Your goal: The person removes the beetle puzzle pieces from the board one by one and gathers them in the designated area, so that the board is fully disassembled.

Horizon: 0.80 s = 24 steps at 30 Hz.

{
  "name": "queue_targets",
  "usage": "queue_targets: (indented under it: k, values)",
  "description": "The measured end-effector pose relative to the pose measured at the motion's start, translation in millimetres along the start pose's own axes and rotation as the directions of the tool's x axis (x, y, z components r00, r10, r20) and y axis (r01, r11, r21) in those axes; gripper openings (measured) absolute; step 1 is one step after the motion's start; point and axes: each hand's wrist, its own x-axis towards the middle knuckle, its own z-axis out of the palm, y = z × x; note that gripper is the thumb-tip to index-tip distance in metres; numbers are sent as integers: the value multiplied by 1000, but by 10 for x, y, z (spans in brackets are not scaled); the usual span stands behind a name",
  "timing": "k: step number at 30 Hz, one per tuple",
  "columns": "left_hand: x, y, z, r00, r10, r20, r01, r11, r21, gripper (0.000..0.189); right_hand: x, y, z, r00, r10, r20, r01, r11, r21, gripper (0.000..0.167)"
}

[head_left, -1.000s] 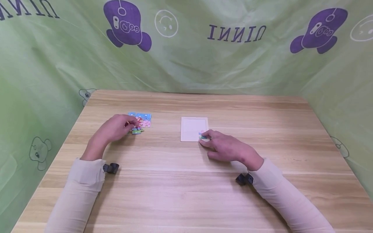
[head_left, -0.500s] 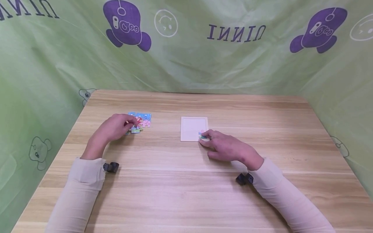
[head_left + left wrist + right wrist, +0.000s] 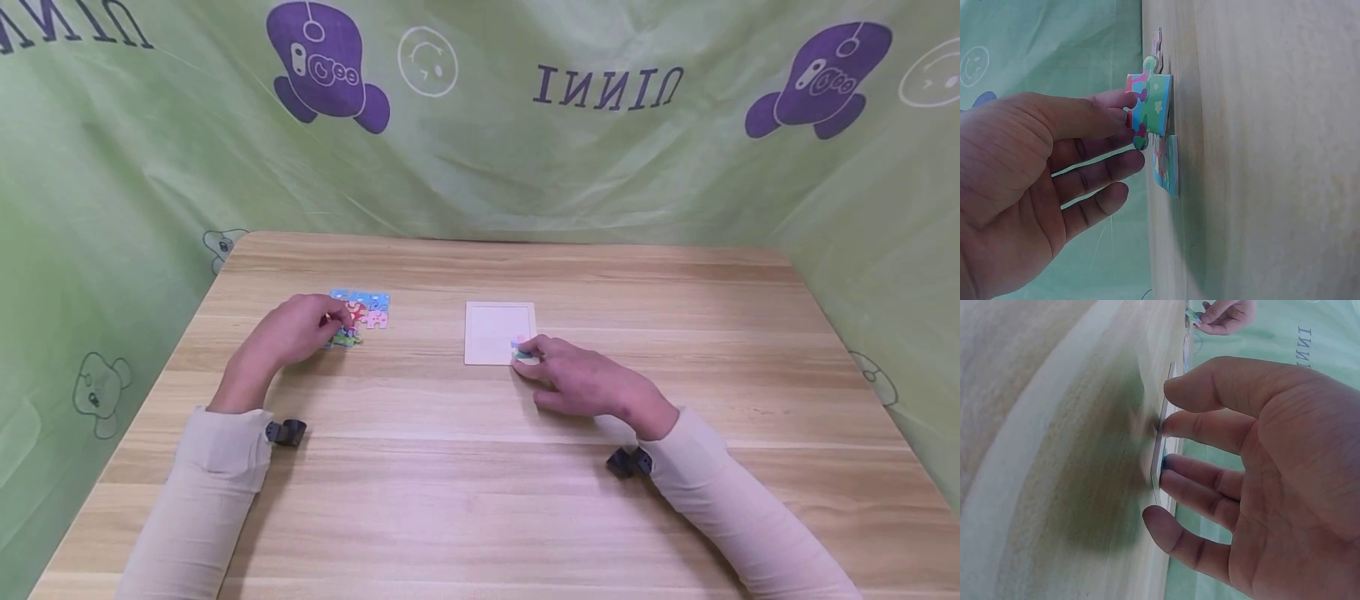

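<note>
At the left of the head view, my left hand (image 3: 292,329) pinches a jigsaw piece between thumb and index finger. The left wrist view shows this jigsaw piece (image 3: 1155,103) tilted up, green and blue with a rounded knob; the other fingers stay loosely bent. Beside and behind it are more puzzle pieces (image 3: 372,307), blue, pink and red, partly hidden by the hand. My right hand (image 3: 585,379) rests its fingertips on the lower right corner of a pale puzzle tray (image 3: 468,333), over a small pink, blue and green piece (image 3: 519,342) there. Its fingers are spread and hardly bent.
Both hands work over a wood-grain table (image 3: 450,500). Behind it hangs a green curtain (image 3: 480,183) with purple prints. Small black cameras (image 3: 287,432) sit at both wrists.
The pinched jigsaw piece has tilted and shifted slightly left in the left fingers, over the loose pieces. The right hand and the tray have stayed put.
</note>
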Motion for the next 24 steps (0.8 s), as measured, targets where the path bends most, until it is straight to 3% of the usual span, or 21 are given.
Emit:
queue_targets:
  k: [12, 24]
  values:
    - [-19, -28, 30, 1000, 20, -11, -20, 1000, 3, 14, 4, -9, -7, 1000, 24, 20, -24, 1000, -3, 49]
    - [-21, 117, 29, 997, 71, -19, -71, 997, 32, 9, 8, -14, 5, 1000, -1, -9, 1, 1000, -27, 45]
